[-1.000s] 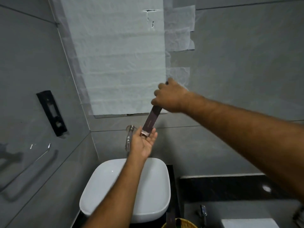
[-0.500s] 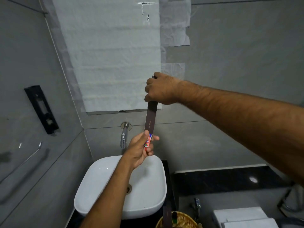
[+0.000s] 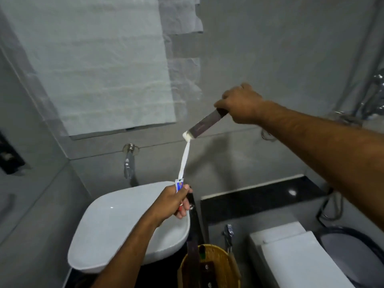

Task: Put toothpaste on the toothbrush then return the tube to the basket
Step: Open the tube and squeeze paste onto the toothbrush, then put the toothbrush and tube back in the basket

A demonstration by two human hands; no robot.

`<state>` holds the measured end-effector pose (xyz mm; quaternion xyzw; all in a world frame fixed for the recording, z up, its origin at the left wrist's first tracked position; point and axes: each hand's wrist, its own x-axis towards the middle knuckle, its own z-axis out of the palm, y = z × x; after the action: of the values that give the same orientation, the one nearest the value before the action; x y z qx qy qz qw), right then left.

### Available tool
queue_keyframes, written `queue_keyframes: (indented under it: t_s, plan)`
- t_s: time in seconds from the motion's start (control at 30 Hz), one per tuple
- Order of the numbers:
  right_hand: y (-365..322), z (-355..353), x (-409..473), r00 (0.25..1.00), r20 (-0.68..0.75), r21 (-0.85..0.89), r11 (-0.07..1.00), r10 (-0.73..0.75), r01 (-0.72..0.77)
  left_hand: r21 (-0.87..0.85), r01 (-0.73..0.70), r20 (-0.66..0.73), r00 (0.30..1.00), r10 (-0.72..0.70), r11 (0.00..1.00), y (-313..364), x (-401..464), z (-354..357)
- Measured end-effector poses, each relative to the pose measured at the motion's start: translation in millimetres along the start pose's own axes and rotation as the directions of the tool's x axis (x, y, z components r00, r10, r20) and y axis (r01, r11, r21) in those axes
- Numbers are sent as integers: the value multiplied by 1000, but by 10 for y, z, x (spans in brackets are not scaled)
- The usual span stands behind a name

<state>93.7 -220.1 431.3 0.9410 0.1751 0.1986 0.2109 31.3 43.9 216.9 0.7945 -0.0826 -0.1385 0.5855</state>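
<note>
My right hand (image 3: 241, 104) is raised before the grey wall, closed on the upper end of a dark brown paper sleeve (image 3: 204, 125) that tilts down to the left. Something white bulges from the sleeve's lower mouth. A slim white toothbrush (image 3: 184, 161) runs from that mouth down into my left hand (image 3: 172, 202), above the basin's right edge. My left hand also grips a small toothpaste tube (image 3: 179, 185) with blue and red print, mostly hidden in the fist. A woven yellow basket (image 3: 225, 258) stands at the bottom, with another dark sleeve inside.
A white basin (image 3: 116, 231) sits below my left arm, under a chrome wall tap (image 3: 128, 161). A black counter ledge (image 3: 259, 196) lies to the right, with a white toilet cistern (image 3: 291, 254) below it. Paper covers the mirror (image 3: 93, 69). Shower fittings hang far right.
My left hand has pulled down and away from the sleeve, drawing out the white toothbrush. My right hand has swung right and tilted the sleeve. The view has dropped towards the basket.
</note>
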Motion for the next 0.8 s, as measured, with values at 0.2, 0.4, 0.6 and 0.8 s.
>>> queue_keyframes:
  t_s: [0.2,0.4,0.6,0.8]
  plan:
    - [18,1681,-1432,834,432,507,672,343,-539,-220,153,42,988,-147,963,-227,256,1379]
    - [-598,2977,-3056,459,795,493,20,397,-870,-226,421,199,903,-381,879,-847,354,2911]
    - [-1223,3793,-4065,125,967,195,-324,224,-926,-224,619,70,780,-622,752,-1923,277,3771]
    - [-2098,4466,-4552,-83,997,-72,-455,3,-887,-199,871,135,479,-867,450,-2905,197,4039]
